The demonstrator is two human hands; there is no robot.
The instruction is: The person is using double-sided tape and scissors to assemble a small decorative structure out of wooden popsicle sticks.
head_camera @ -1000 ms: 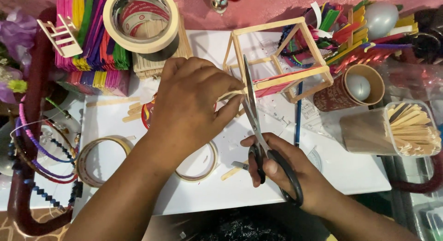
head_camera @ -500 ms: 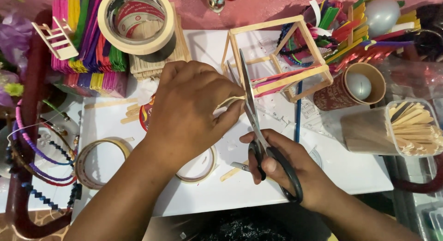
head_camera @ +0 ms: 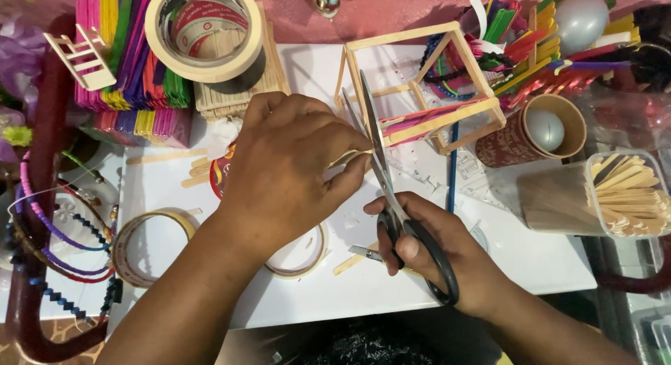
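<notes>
My left hand [head_camera: 290, 166] pinches a thin wooden craft stick [head_camera: 348, 156] over a white board [head_camera: 328, 295]; most of the stick is hidden under my fingers. My right hand [head_camera: 426, 249] grips black-handled scissors [head_camera: 388, 190], the blades slightly parted and set against the stick right beside my left fingertips. Just behind the blades stands a frame of wooden sticks [head_camera: 419, 85] shaped like a small house, with pink sticks inside it.
A big tape roll [head_camera: 210, 33] lies on coloured stick stacks [head_camera: 133, 64] at the back left. Two tape rings [head_camera: 150, 242] lie on the board. A paper cup [head_camera: 535, 131] and a clear tub of sticks [head_camera: 608, 194] stand right. Beads [head_camera: 52, 225] lie left.
The scissors have edged slightly up and left, and the blades have parted a little at the stick. My left hand has barely moved.
</notes>
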